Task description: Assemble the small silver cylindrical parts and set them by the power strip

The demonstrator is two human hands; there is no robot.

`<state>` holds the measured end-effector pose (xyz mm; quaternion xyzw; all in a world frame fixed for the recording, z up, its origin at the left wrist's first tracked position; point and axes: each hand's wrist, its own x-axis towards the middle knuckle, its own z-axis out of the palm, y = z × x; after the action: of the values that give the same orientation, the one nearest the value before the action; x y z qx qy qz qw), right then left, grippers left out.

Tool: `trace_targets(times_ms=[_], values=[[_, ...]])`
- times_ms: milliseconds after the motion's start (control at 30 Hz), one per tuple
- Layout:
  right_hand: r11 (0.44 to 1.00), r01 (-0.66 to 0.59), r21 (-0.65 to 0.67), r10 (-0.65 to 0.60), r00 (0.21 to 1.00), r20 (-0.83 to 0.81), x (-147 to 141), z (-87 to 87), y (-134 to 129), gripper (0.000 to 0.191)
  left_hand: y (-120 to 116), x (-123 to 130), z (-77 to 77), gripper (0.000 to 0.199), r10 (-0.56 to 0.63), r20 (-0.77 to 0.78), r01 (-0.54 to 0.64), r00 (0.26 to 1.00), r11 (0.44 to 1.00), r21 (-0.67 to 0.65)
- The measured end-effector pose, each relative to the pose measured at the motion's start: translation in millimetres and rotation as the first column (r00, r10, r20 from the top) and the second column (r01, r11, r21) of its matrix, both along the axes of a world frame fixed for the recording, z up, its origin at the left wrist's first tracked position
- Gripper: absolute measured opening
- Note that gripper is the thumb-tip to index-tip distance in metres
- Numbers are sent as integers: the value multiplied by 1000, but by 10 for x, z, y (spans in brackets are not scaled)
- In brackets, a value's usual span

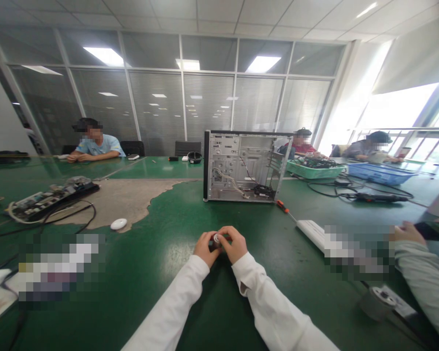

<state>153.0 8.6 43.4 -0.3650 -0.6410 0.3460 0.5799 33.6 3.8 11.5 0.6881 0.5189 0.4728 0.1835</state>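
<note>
Both my hands meet over the green table (168, 243), in front of an open metal computer case (247, 168). Between them is a small round object (216, 239), whitish on top with a bit of red beside it, too small to identify. My left hand (206, 249) has its fingers closed round its left side. The fingers of my right hand (234, 243) pinch its top and right side. An orange-handled screwdriver (282, 206) lies near the case's lower right corner.
A white power strip (310, 234) and a metal cylinder (377, 303) lie to the right, near another person's hand (409, 233). A white oval object (118, 224) and a circuit assembly (53, 197) are at left. Green (314, 170) and blue (380, 173) baskets stand behind.
</note>
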Motion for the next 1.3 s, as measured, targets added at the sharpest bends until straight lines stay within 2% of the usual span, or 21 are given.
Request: trace_targets(times_ms=[200,367,467,567,667,867,1033,1133,1300], values=[[986,149,71,-147,989,-33,30,16,23,5,3,-12,4,34,10,-33,-10,999,1000,-9],[972,217,86,-224,971,83,149,-117,182,5,43,-53,-51,36,78,24,-77,997,995,-69],[974,211,85,-226,946,232,200,-236,280,4,49,-74,-55,35,129,45,-125,991,989,-84],[981,191,22,-185,909,374,210,-338,333,4,44,-88,-43,35,174,42,-170,984,981,-97],[985,171,-27,-146,908,392,196,-410,347,4,45,-94,-39,35,196,13,-194,981,975,-106],[971,179,-157,-134,956,261,206,-459,411,12,53,-91,-38,35,194,-17,-195,981,975,-106],[907,206,-368,-216,976,13,326,-468,557,20,39,-88,-15,36,192,-24,-194,981,976,-97],[858,173,-484,-284,944,-167,385,-483,630,20,28,-93,-12,36,187,-24,-189,982,978,-90],[803,92,-589,-387,831,-399,438,-480,676,13,26,-97,-18,36,187,-19,-188,982,978,-88]])
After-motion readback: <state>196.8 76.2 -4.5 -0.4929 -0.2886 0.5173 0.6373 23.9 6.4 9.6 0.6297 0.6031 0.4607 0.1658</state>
